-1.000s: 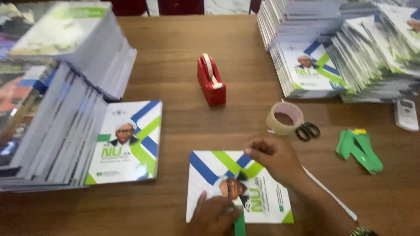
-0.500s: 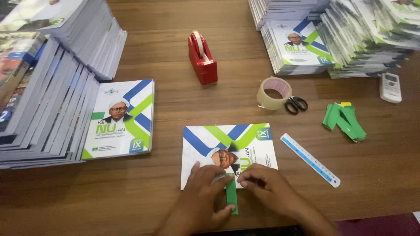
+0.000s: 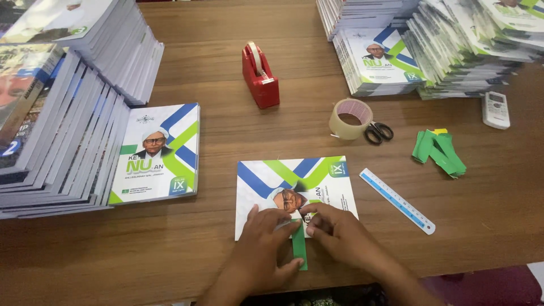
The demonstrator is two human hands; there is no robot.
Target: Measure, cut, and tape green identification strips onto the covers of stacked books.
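While both hands, left hand (image 3: 265,238) and right hand (image 3: 339,233), press a green paper strip (image 3: 299,247) onto the white, blue-and-green booklet (image 3: 294,187), spare green strips (image 3: 439,152) wait unused.

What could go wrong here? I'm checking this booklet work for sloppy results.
The green strip hangs past the near edge of the booklet, pressed by the left hand and right hand; it might end up crooked or creased. Both hands hide the spot they press, so its alignment cannot be told. The ruler lies close beside the right hand and could get nudged.
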